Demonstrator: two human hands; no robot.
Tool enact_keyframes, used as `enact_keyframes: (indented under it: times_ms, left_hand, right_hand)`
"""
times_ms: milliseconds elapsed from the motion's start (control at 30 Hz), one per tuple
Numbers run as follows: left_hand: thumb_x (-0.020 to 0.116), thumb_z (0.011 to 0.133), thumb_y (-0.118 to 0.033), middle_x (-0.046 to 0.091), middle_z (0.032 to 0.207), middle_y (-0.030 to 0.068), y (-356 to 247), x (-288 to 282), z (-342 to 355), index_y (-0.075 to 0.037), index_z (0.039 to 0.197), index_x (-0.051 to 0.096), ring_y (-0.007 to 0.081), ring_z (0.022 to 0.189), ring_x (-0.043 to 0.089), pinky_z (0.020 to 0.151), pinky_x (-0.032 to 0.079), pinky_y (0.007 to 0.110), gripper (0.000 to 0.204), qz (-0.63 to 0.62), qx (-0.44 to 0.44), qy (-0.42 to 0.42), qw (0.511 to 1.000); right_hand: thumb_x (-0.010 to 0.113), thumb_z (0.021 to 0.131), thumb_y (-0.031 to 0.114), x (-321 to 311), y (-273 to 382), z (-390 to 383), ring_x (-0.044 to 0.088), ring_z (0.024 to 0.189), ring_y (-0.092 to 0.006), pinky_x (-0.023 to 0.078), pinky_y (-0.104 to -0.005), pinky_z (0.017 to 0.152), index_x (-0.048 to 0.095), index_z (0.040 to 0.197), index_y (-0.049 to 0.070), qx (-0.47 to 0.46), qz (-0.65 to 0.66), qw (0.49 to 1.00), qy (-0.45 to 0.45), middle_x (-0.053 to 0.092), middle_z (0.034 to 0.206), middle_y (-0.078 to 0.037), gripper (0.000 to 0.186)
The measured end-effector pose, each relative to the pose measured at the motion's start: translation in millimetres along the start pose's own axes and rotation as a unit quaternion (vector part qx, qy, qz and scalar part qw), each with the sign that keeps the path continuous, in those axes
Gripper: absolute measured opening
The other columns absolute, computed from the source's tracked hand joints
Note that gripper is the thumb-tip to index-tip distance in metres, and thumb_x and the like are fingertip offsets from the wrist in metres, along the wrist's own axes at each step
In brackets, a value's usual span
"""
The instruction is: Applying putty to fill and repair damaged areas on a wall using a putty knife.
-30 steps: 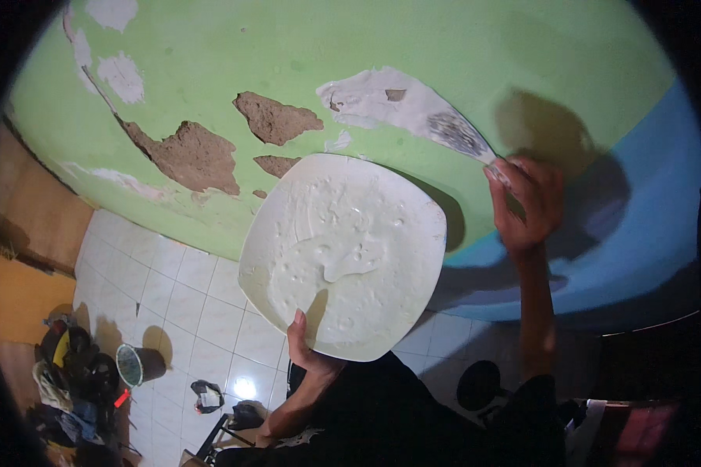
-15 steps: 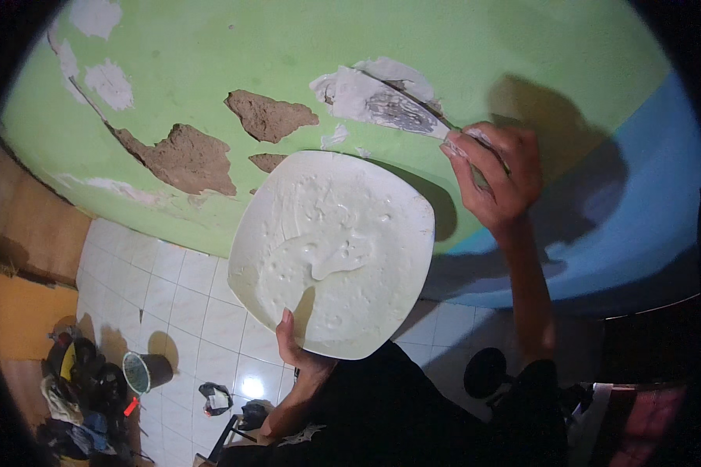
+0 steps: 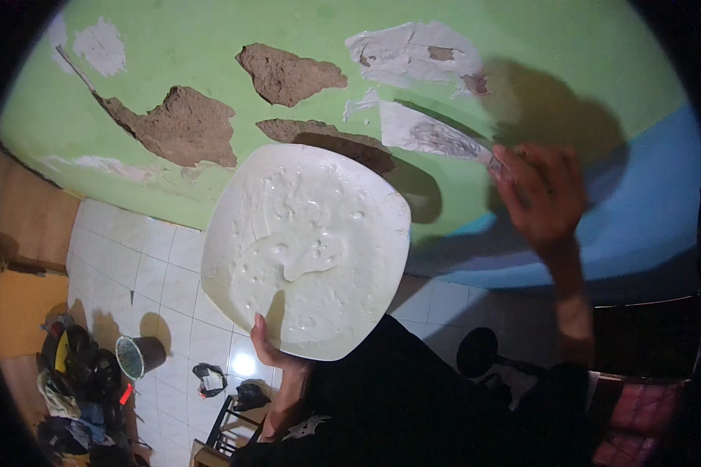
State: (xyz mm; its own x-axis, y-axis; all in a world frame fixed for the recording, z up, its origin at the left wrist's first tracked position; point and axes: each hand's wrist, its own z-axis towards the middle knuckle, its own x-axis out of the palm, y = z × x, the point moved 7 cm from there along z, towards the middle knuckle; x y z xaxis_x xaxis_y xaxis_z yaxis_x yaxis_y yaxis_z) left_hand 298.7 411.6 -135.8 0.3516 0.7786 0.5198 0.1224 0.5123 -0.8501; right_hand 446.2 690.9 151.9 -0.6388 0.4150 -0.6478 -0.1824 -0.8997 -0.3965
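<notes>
My left hand (image 3: 273, 346) grips the near edge of a white squarish plate (image 3: 393, 233), its thumb over the rim. Wet white filler (image 3: 311, 233) is spread across the plate in a lumpy layer. In my right hand (image 3: 545, 194) is a putty knife (image 3: 432, 136), its blade coated with white filler. The blade is just below a fresh white patch (image 3: 413, 50) on the green wall (image 3: 444, 12), where small brown spots still show through. Left of that patch are bare brown holes in the plaster (image 3: 288, 74), one of them partly behind the plate.
A larger brown gouge (image 3: 183, 128) with a crack runs up the wall at left. On the tiled floor (image 3: 160, 233) stand a dark bucket (image 3: 142, 356), a heap of cloth and bags (image 3: 78, 389), a small black bag (image 3: 209, 380) and a black-framed stool (image 3: 234, 424).
My right hand has drawn the putty knife off the white patch, down and to the right. The patch now looks wider. The plate has shifted left in view.
</notes>
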Motion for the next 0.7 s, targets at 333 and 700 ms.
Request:
enact_keyframes:
  times_ms: [333,700]
  left_hand:
    - [0.048,0.092,-0.045,0.048,0.139,0.0185,-48,-40,23,-0.010,0.137,0.048,0.0350,0.121,0.057,0.097,0.054,0.051,0.057,0.016,-0.035,-0.190,0.981]
    - [0.050,0.094,-0.037,0.042,0.145,0.0139,-104,-114,36,-0.013,0.140,0.047,0.0358,0.127,0.051,0.099,0.051,0.056,0.052,0.322,0.159,-0.194,0.913]
  right_hand:
    - [0.080,0.073,-0.006,113,95,-133,0.063,0.090,-0.0265,0.054,-0.0385,0.074,0.072,0.108,0.003,0.435,0.095,0.866,-0.229,0.061,0.105,-0.013,0.037]
    - [0.081,0.076,-0.002,176,142,-111,0.062,0.092,-0.0260,0.052,-0.0371,0.075,0.069,0.109,0.000,0.535,0.154,0.769,-0.315,0.059,0.107,-0.015,0.035]
